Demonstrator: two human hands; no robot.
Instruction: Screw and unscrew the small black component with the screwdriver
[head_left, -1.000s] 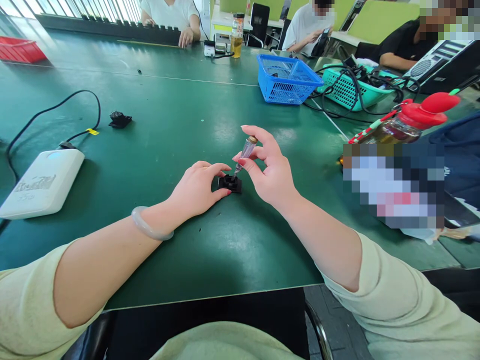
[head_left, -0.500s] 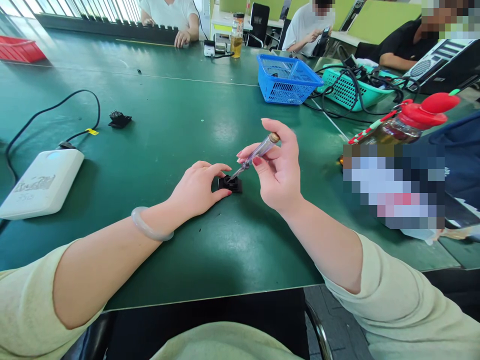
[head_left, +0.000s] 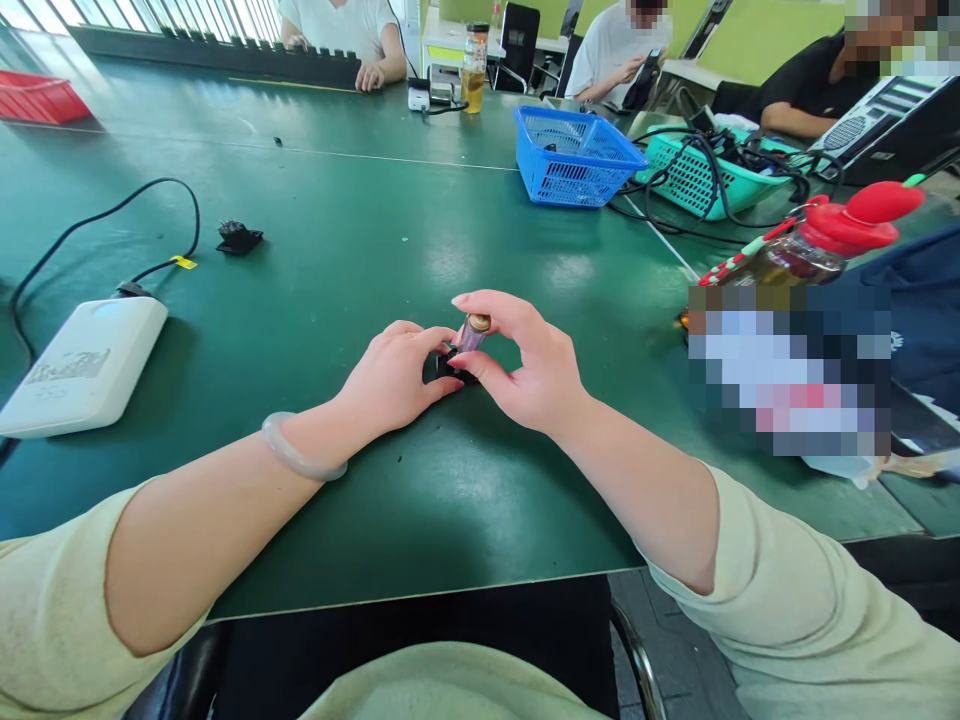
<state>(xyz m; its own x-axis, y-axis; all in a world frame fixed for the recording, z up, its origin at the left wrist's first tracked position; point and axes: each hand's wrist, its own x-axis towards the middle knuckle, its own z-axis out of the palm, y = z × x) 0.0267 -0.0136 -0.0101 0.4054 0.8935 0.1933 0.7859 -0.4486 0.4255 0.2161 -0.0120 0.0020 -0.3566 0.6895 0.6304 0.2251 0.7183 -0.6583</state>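
My left hand point(head_left: 391, 378) rests on the green table with thumb and fingers closed around a small black part point(head_left: 444, 366). The part lies flat, and much of it is covered by my fingers and the tool. Pinched in my right hand point(head_left: 538, 372) is a screwdriver point(head_left: 472, 334) with a clear handle and a brass-coloured end cap. It stands steeply over the black part, and its tip is hidden. My right index finger is raised beside the cap.
Another black part point(head_left: 239, 238) and a white box with a cable point(head_left: 97, 365) lie to the left. Blue basket point(head_left: 570, 165), teal basket point(head_left: 697, 180) with cables, and red-lidded bottle point(head_left: 840, 235) stand to the right. A red tray point(head_left: 41, 98) is far left. Several people sit beyond.
My right hand has moved left and lower, tipping the screwdriver from a slant to a steeper stance over the black part. My left hand has stayed in place.
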